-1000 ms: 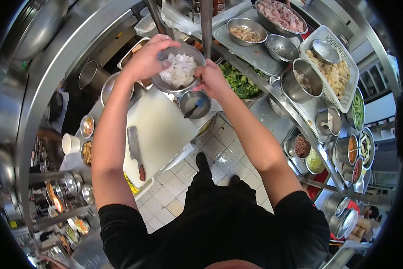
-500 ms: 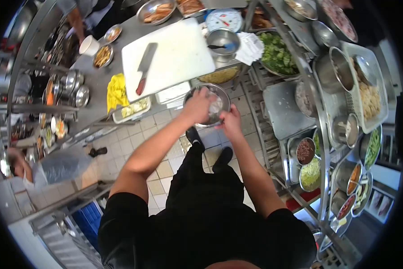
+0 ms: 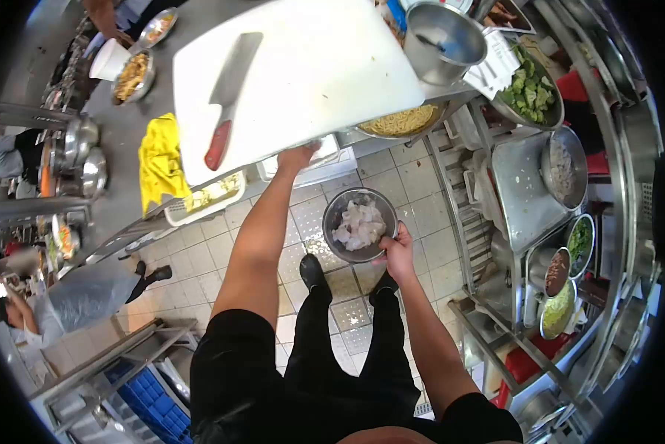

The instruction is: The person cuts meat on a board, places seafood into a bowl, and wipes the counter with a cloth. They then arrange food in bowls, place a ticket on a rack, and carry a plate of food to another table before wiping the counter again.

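Observation:
A round metal bowl (image 3: 333, 245) of pale, translucent raw pieces (image 3: 362, 225) hangs over the tiled floor. My right hand (image 3: 397, 250) grips its right rim, thumb on the edge. Away from the bowl, my left hand (image 3: 298, 158) reaches to a white container (image 3: 325, 153) just under the near edge of the white cutting board (image 3: 303, 70); its fingers are partly hidden, and whether they hold anything does not show. A cleaver (image 3: 235, 78) with a red handle lies on the board. Left of the board is a yellow cloth (image 3: 161, 163).
A metal pot (image 3: 445, 43) and noodles (image 3: 399, 120) are by the board's right side. Greens (image 3: 528, 92) and a metal tray (image 3: 521, 192) stand on the right-hand rack. Co-workers are at the left: an arm (image 3: 102, 16) at top, a person in an apron (image 3: 88, 300) lower down.
My left hand has left the bowl and moved up to the board's near edge. The bowl, in my right hand, is now lower in view. The view has shifted closer to the counter.

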